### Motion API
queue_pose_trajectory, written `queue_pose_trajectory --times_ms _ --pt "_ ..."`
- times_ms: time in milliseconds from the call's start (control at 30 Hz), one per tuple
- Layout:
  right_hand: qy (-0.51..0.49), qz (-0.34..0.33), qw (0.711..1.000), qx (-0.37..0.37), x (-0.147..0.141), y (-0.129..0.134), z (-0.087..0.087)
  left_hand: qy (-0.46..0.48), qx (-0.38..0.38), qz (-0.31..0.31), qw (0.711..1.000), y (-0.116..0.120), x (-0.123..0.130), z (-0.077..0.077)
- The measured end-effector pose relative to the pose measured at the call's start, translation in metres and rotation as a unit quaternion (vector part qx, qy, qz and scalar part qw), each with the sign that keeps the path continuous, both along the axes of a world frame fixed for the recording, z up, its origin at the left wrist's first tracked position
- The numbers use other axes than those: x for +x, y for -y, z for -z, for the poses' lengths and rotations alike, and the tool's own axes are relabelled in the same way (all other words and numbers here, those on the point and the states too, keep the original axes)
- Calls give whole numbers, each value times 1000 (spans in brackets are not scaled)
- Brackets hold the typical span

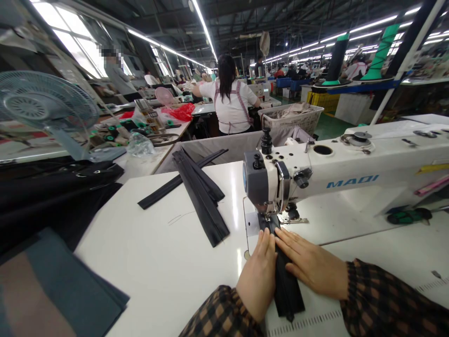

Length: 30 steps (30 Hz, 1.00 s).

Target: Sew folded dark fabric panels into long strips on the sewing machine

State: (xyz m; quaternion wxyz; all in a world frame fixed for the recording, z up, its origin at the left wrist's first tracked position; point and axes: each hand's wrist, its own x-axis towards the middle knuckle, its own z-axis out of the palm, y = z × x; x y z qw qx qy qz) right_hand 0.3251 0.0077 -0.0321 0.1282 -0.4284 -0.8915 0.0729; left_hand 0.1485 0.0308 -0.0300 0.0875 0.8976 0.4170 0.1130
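Observation:
A black fabric strip lies on the white table, its far end under the presser foot of a white sewing machine. On the strip's left edge rests my left hand, fingers stretched forward and lying close together near the needle area. My right hand lies flat from the right, its extended fingertips on the strip just short of the foot. Neither hand is wrapped round anything. More black strips are crossed in a loose pile left of the machine.
Dark fabric and grey-blue pieces lie at the left, below a fan. Ahead, a person in a white shirt sits beside a white basket. Thread cones stand at the upper right.

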Motion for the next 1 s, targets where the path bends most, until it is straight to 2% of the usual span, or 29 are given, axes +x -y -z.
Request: queue_pose_trajectory --times_ms 200,433,633,800,1000 --pt "-1 -1 1000 9 2 13 1 5 -2 0 1000 11 -3 -2" --pt "0 2 1000 2 0 5 -3 -9 44 16 999 4 3 9" --pt "-7 6 1000 -4 -1 0 -2 36 29 3 999 -1 4 14" --pt "-6 11 1000 -2 0 2 -1 95 3 2 996 -3 -3 10" --pt "-24 -2 1000 4 4 4 1 90 -11 19 996 -2 -5 0"
